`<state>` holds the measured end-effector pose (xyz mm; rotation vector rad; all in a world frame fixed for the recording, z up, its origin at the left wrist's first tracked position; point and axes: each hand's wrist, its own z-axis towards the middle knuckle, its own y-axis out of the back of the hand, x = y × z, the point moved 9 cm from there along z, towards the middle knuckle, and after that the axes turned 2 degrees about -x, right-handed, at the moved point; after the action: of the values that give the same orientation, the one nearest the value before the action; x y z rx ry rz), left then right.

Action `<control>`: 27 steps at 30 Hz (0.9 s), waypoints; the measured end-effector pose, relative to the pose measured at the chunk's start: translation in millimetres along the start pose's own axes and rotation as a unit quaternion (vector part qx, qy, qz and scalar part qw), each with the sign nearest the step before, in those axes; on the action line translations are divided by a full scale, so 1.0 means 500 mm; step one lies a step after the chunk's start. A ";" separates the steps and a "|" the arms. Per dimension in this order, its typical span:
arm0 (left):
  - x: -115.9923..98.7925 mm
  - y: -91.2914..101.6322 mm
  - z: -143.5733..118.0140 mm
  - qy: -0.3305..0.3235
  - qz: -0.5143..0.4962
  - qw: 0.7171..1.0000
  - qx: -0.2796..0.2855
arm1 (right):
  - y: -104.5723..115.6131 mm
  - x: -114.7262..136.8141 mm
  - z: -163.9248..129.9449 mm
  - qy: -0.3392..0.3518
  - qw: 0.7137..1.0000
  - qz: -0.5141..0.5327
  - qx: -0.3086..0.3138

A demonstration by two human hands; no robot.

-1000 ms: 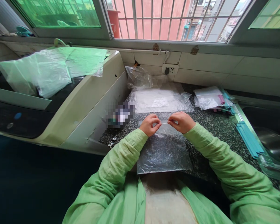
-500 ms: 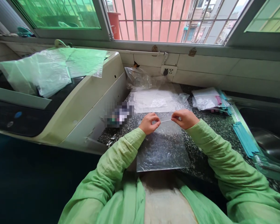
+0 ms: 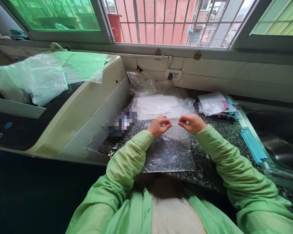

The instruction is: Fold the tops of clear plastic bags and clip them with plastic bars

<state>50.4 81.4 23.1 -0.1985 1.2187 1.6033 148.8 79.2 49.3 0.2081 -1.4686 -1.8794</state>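
Observation:
Both hands pinch the top edge of a clear plastic bag, where a short whitish line shows between the fingertips. My left hand has thumb and index finger closed on that edge. A small gap to the right, my right hand grips the same edge in a pinch. The bag hangs or lies flat over the speckled counter below the hands, its lower edge toward my body. Just beyond the hands lies a stack of clear and whitish plastic bags.
A white washing machine with plastic sheets on top stands left. Further right are packed bags, teal strips and a dark sink. A blurred-out item sits near the machine. A wall socket is behind.
My left hand has moved right, narrowing the gap between the hands along the bag's edge. The bag's lower edge has risen slightly. The view has shifted a little to the right.

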 end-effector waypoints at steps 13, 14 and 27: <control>0.003 0.015 -0.008 0.021 -0.009 1.000 -0.015 | 0.021 -0.022 -0.008 -0.028 0.997 0.069 -0.021; 0.003 0.016 -0.009 0.022 -0.008 1.000 -0.019 | 0.022 -0.024 -0.008 -0.030 0.997 0.065 -0.021; 0.005 0.018 -0.009 0.026 -0.014 0.999 -0.027 | 0.026 -0.024 -0.007 -0.007 0.999 0.035 -0.016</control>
<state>40.3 80.4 24.9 -0.2922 1.2089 1.6174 165.2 82.7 56.0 0.1283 -1.4362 -1.8491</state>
